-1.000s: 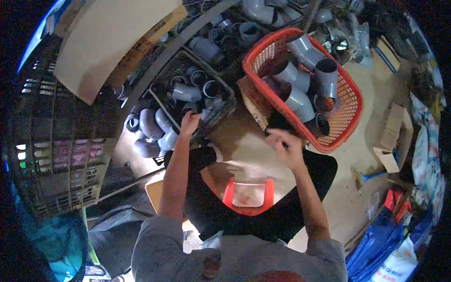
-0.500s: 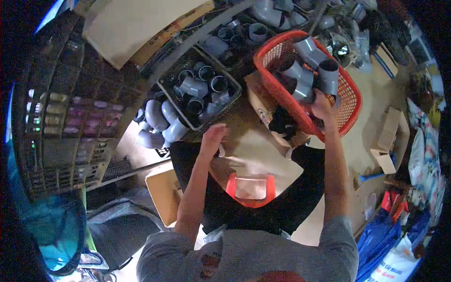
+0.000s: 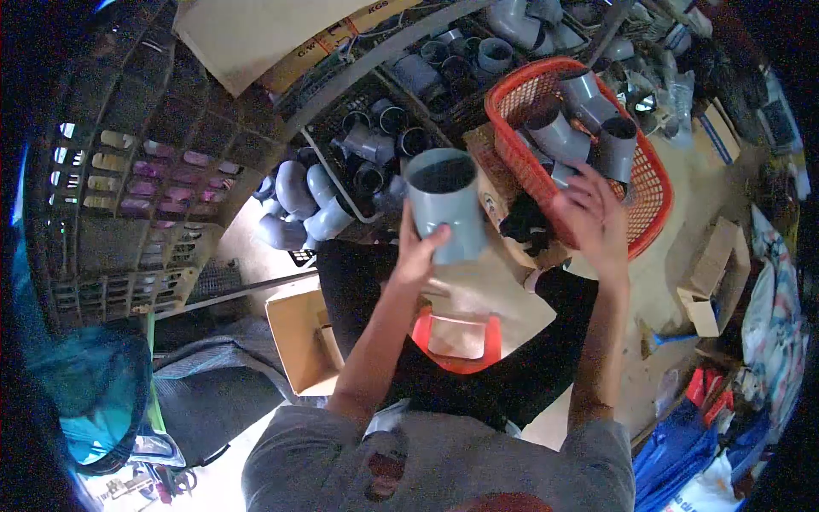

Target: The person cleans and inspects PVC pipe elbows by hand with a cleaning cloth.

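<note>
My left hand [image 3: 420, 254] is wrapped round a grey plastic pipe fitting [image 3: 454, 213], thumb on its near side and its wide open end facing up. The fitting is raised in front of the dark crate. To the right, my right hand [image 3: 590, 209] has its fingers spread, a little blurred, at the near left rim of the red plastic basket [image 3: 650, 224]. Several grey pipe elbows lie in this basket, among them one elbow [image 3: 616, 149] just beyond my fingers. Nothing shows in my right hand.
A dark crate [image 3: 343, 194] of grey fittings stands left of the basket, with large grey elbows [image 3: 296, 189] piled beside it. Between my legs is a red-handled object [image 3: 465, 367]. An open cardboard box [image 3: 299, 341] sits at left; another carton [image 3: 712, 273] lies at right.
A grey pipe fitting is now up in my left hand, which was empty before. My right hand has drawn back from the fittings in the basket and opened. The view has shifted slightly.
</note>
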`<state>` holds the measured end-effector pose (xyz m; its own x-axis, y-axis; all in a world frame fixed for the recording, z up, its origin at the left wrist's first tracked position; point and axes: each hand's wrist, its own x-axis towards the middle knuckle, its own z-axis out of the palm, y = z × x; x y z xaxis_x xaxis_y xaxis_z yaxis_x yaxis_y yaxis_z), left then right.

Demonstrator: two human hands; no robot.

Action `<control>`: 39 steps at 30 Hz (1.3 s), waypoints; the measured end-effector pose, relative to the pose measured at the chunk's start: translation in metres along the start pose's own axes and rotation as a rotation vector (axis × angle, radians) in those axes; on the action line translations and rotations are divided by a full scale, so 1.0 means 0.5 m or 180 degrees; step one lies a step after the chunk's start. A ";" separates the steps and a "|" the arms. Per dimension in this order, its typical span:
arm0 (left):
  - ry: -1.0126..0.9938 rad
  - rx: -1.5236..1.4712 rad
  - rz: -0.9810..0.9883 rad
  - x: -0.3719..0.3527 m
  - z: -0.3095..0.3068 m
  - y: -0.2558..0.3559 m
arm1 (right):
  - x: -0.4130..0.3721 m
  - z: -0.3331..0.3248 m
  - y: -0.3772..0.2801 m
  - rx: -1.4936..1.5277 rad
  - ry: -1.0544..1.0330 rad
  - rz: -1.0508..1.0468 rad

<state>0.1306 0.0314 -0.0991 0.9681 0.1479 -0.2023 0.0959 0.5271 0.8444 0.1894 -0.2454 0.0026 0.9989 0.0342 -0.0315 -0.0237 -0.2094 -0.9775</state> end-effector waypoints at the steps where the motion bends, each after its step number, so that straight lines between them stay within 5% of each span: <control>1: 0.0049 0.0247 0.0049 0.020 -0.039 -0.013 | 0.030 -0.031 0.057 -0.0080 0.0227 -0.0056; 5: 0.0702 0.1877 0.0111 0.123 -0.156 0.032 | 0.107 -0.184 0.242 -0.1986 0.0403 0.0534; 8: 0.0760 0.3854 0.1146 0.263 -0.312 0.002 | 0.137 -0.267 0.462 -0.4764 0.0087 -0.0698; 9: 0.0712 0.3831 0.1151 0.295 -0.338 0.011 | 0.141 -0.277 0.510 -0.4694 0.0011 -0.1056; 11: 0.0227 0.4821 0.0955 0.338 -0.362 0.017 | 0.137 -0.225 0.368 -0.4624 -0.0975 0.0493; 14: -0.0042 0.5720 0.0106 0.354 -0.357 0.006 | 0.134 -0.229 0.326 -0.3199 -0.1117 0.0140; 15: -0.0027 0.5962 0.0319 0.357 -0.378 -0.022 | 0.134 -0.235 0.366 -0.3202 -0.1083 0.0160; 18: -0.0564 0.5202 0.0072 0.392 -0.440 -0.087 | 0.117 -0.264 0.461 -0.4487 -0.0470 -0.0968; 24: -0.0673 0.5385 0.0211 0.373 -0.433 -0.058 | 0.079 -0.256 0.346 -0.2906 -0.0940 -0.0428; 27: -0.0310 0.4561 0.1025 0.336 -0.373 -0.014 | 0.066 -0.243 0.335 -0.2975 -0.0980 0.0012; 30: -0.0330 0.3423 0.1009 0.281 -0.331 0.000 | 0.054 -0.231 0.322 -0.2663 -0.0755 -0.0027; 32: -0.0336 0.3359 0.1047 0.221 -0.293 0.009 | 0.051 -0.229 0.327 -0.2832 -0.0536 -0.1142; 33: -0.0268 0.3350 0.0929 0.181 -0.254 0.023 | 0.049 -0.227 0.333 -0.2828 -0.0532 -0.1157; 35: -0.0375 0.2988 0.0909 0.131 -0.236 0.004 | 0.044 -0.220 0.348 -0.2599 0.0038 -0.0165; 39: -0.0480 0.2355 0.0478 0.037 -0.179 -0.048 | 0.035 -0.212 0.343 -0.2659 0.0177 -0.0466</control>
<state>0.1256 0.0963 -0.1676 0.9990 0.0298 -0.0341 0.0393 -0.1945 0.9801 0.2071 -0.3843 -0.1435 0.9906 0.0738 0.1148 0.1215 -0.8600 -0.4956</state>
